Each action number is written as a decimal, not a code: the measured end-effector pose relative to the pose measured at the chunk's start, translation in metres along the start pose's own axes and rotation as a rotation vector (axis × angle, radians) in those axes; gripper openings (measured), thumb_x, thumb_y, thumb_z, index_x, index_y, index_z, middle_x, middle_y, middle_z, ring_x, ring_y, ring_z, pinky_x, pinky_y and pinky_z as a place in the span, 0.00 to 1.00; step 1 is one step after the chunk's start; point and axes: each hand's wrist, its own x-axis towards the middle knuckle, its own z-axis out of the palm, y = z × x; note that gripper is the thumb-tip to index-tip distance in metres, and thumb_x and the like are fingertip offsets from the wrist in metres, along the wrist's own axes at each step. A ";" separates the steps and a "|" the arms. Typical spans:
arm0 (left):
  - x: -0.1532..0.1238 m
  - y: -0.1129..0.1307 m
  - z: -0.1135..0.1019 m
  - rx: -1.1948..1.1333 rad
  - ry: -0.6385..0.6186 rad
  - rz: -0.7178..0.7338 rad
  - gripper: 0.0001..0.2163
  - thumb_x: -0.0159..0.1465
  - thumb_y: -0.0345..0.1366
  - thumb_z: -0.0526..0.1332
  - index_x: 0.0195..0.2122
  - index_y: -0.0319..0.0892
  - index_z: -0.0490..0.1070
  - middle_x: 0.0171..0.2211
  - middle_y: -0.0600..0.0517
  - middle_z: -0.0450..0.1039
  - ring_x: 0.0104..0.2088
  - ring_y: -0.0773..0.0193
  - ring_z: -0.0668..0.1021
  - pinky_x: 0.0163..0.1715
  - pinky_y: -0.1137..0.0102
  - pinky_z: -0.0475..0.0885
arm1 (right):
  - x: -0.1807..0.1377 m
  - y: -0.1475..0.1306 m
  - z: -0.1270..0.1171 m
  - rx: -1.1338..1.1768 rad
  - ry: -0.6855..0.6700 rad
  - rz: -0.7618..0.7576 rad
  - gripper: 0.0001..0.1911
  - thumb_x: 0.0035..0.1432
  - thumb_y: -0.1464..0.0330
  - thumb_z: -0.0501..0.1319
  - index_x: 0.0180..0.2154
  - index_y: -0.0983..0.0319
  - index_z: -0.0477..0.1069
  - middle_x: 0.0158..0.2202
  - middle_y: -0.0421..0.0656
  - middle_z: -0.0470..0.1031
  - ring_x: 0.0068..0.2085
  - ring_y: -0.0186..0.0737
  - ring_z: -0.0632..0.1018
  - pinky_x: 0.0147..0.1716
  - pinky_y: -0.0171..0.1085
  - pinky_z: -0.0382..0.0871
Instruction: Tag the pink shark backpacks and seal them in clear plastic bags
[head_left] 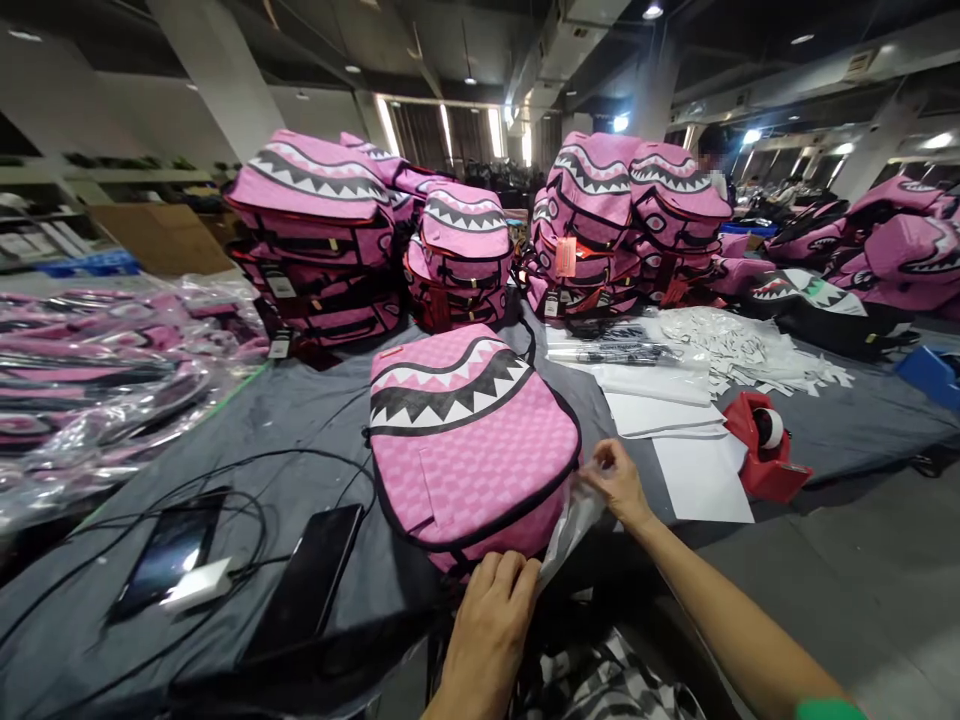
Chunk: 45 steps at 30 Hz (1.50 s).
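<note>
Pink backpack (480,440) parked on the tabletop (277,410), just past both hands
Right hand (616,482) pinches clear plastic (574,520) beside it, maybe to control that edge; left hand (491,615) curls at the near end, probably steadying things, can't tell what it grips.

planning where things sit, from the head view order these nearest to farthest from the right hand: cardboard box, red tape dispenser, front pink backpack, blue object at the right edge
From the right hand:
1. front pink backpack: close on its left
2. red tape dispenser: to the right
3. blue object: farther right
4. cardboard box: far left, at the back
</note>
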 end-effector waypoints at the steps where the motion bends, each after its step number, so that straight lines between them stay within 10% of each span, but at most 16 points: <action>1: -0.001 0.000 -0.002 0.009 0.001 -0.006 0.08 0.70 0.29 0.56 0.45 0.41 0.73 0.37 0.48 0.72 0.35 0.60 0.72 0.36 0.65 0.69 | -0.007 -0.001 -0.006 -0.060 0.090 -0.042 0.20 0.55 0.50 0.66 0.32 0.59 0.65 0.28 0.37 0.68 0.29 0.36 0.69 0.31 0.36 0.67; 5: -0.006 0.002 -0.011 0.033 0.101 -0.042 0.08 0.71 0.31 0.55 0.45 0.40 0.73 0.40 0.46 0.73 0.40 0.58 0.74 0.41 0.64 0.71 | -0.039 -0.009 -0.023 -0.224 0.017 -0.422 0.04 0.65 0.66 0.59 0.36 0.58 0.69 0.30 0.41 0.72 0.32 0.38 0.74 0.34 0.38 0.72; 8: -0.010 0.001 -0.013 0.017 0.164 -0.057 0.05 0.69 0.30 0.58 0.44 0.39 0.73 0.40 0.45 0.74 0.42 0.58 0.75 0.45 0.63 0.72 | -0.045 -0.017 -0.020 -0.335 -0.177 -0.735 0.14 0.63 0.73 0.59 0.50 0.59 0.70 0.42 0.48 0.77 0.44 0.43 0.78 0.44 0.42 0.75; 17: -0.015 -0.006 -0.007 0.046 0.278 -0.014 0.09 0.65 0.29 0.64 0.46 0.44 0.73 0.42 0.46 0.75 0.47 0.57 0.76 0.50 0.61 0.75 | -0.004 -0.022 -0.025 -0.446 -0.535 -1.049 0.12 0.57 0.75 0.56 0.43 0.60 0.71 0.45 0.49 0.78 0.51 0.47 0.76 0.53 0.48 0.72; 27: -0.011 -0.003 -0.001 0.072 0.205 0.085 0.04 0.68 0.29 0.59 0.41 0.38 0.73 0.39 0.45 0.76 0.38 0.60 0.77 0.43 0.64 0.74 | 0.024 -0.031 -0.028 -0.501 -1.054 -0.997 0.03 0.54 0.72 0.56 0.32 0.59 0.66 0.30 0.43 0.72 0.32 0.40 0.70 0.34 0.38 0.64; 31: -0.002 -0.019 -0.015 -0.001 0.097 0.165 0.06 0.71 0.33 0.56 0.41 0.39 0.71 0.42 0.44 0.75 0.36 0.62 0.77 0.37 0.68 0.73 | 0.034 -0.046 -0.026 -0.559 -1.135 -0.940 0.12 0.53 0.73 0.59 0.42 0.62 0.69 0.33 0.44 0.75 0.33 0.41 0.72 0.34 0.38 0.62; 38: 0.006 -0.021 -0.026 0.007 -0.197 0.167 0.06 0.69 0.25 0.55 0.37 0.40 0.69 0.38 0.49 0.73 0.33 0.62 0.76 0.33 0.69 0.71 | 0.036 -0.056 -0.022 -0.560 -1.251 -1.013 0.04 0.53 0.73 0.65 0.31 0.60 0.71 0.31 0.41 0.75 0.32 0.39 0.71 0.32 0.37 0.59; 45: 0.093 -0.059 -0.126 -0.436 -0.506 0.005 0.02 0.67 0.29 0.59 0.37 0.42 0.69 0.39 0.54 0.70 0.38 0.66 0.75 0.38 0.74 0.69 | 0.100 -0.128 -0.027 -0.301 -1.223 -0.939 0.12 0.56 0.62 0.68 0.30 0.61 0.69 0.29 0.39 0.71 0.32 0.36 0.70 0.31 0.34 0.58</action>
